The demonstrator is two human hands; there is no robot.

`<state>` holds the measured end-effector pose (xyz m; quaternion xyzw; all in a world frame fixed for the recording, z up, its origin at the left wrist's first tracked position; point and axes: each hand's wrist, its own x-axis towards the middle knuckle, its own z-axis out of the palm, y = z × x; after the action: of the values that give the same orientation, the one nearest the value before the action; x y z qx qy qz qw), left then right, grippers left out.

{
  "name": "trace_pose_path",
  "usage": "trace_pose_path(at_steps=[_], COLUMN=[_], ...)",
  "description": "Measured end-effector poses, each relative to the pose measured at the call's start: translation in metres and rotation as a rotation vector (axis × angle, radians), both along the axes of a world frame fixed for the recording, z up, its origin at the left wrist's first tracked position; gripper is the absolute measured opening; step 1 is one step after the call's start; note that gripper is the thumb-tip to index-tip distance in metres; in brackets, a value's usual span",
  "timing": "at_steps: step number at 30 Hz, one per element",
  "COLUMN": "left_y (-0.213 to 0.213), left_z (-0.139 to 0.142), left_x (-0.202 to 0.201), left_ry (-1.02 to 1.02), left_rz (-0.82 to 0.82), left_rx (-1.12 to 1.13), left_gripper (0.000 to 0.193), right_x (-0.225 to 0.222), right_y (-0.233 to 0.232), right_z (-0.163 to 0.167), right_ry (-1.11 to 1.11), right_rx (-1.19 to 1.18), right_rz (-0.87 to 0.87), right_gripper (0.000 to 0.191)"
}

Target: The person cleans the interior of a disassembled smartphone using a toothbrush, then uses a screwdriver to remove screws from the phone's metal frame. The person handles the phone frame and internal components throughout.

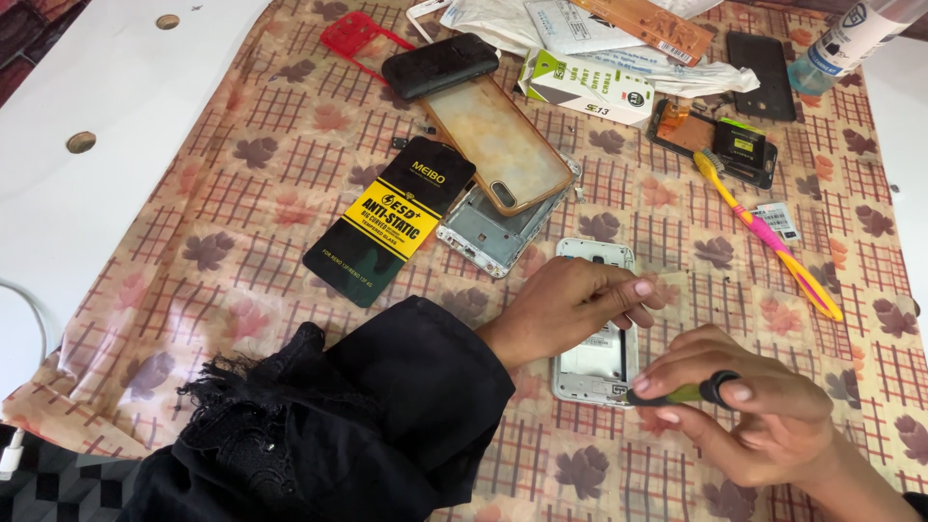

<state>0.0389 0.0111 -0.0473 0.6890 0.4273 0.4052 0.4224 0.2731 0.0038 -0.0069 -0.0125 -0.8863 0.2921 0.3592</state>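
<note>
My left hand (572, 304), in a black lace-trimmed sleeve, lies flat on a white opened phone (592, 365) and pins it to the cloth. My right hand (749, 416) holds a small screwdriver (684, 391) with a yellow-green shaft and black cap. Its tip rests at the phone's lower right edge. The fingers of that hand pinch the tool near the cap.
On the leaf-patterned cloth (242, 242) lie a black screen-protector packet (391, 220), a silver phone frame (488, 232), a clear phone case (498, 143), a black phone (440, 64), a red case (353, 41), a white-green box (585, 87), a toothbrush (768, 237), a bottle (846, 43).
</note>
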Motion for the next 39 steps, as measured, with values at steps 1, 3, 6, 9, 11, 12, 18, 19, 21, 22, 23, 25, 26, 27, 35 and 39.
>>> trace_pose_path(at_steps=[1, 3, 6, 9, 11, 12, 18, 19, 21, 22, 23, 25, 26, 27, 35, 39], left_y=[0.0, -0.001, -0.001, 0.0, 0.001, 0.001, -0.001, -0.001, -0.001, -0.001, -0.002, -0.002, -0.002, -0.002, 0.0, 0.0], left_z=[0.0, 0.0, -0.002, -0.003, -0.003, -0.003, -0.003, -0.003, -0.002, -0.002, -0.002, -0.002, -0.002, -0.002, -0.004, -0.005], left_x=[0.0, 0.0, 0.0, 0.0, 0.0, 0.0, -0.001, -0.001, -0.001, -0.001, -0.001, -0.001, -0.001, -0.001, 0.0, 0.0], left_ry=[-0.033, -0.101, -0.104, -0.069, -0.084, -0.093, -0.169, -0.176, -0.191, -0.204, -0.217, -0.224, -0.217, -0.211, -0.209, -0.226], left_rz=[-0.01, -0.028, -0.028, -0.028, -0.034, -0.037, -0.063, -0.069, -0.078, -0.082, -0.087, -0.087, -0.084, -0.081, -0.084, -0.086], left_rx=[0.01, 0.028, 0.003, -0.002, 0.002, 0.004, -0.034, -0.031, -0.025, -0.016, -0.008, -0.01, -0.019, -0.027, -0.021, -0.024], left_gripper=[0.051, 0.051, 0.051, 0.054, 0.055, 0.056, 0.058, 0.058, 0.059, 0.06, 0.06, 0.061, 0.061, 0.061, 0.064, 0.065], right_x=[-0.001, -0.005, -0.006, -0.004, -0.004, -0.004, -0.003, -0.004, -0.007, -0.007, -0.007, -0.001, 0.002, 0.003, 0.004, 0.006], right_y=[-0.001, -0.001, -0.001, -0.004, -0.005, -0.005, -0.008, -0.009, -0.007, -0.005, -0.003, 0.0, 0.001, 0.0, 0.008, 0.006], right_z=[0.001, 0.002, 0.004, 0.003, 0.0, -0.002, -0.007, -0.008, -0.01, -0.01, -0.01, -0.008, -0.006, -0.008, -0.016, -0.016], right_ry=[-0.009, 0.001, 0.021, -0.002, 0.029, 0.046, 0.015, 0.038, 0.08, 0.099, 0.118, 0.031, -0.011, -0.008, 0.112, 0.053], right_rx=[0.014, 0.082, 0.18, 0.15, 0.144, 0.153, 0.01, -0.024, -0.027, 0.004, 0.034, 0.02, 0.012, 0.018, 0.005, -0.041], right_rz=[-0.052, -0.095, -0.042, 0.034, 0.023, -0.003, -0.002, -0.026, -0.068, -0.086, -0.104, -0.001, 0.05, 0.018, 0.056, -0.01], right_gripper=[0.089, 0.093, 0.091, 0.083, 0.079, 0.081, 0.079, 0.081, 0.085, 0.087, 0.089, 0.078, 0.074, 0.075, 0.064, 0.074])
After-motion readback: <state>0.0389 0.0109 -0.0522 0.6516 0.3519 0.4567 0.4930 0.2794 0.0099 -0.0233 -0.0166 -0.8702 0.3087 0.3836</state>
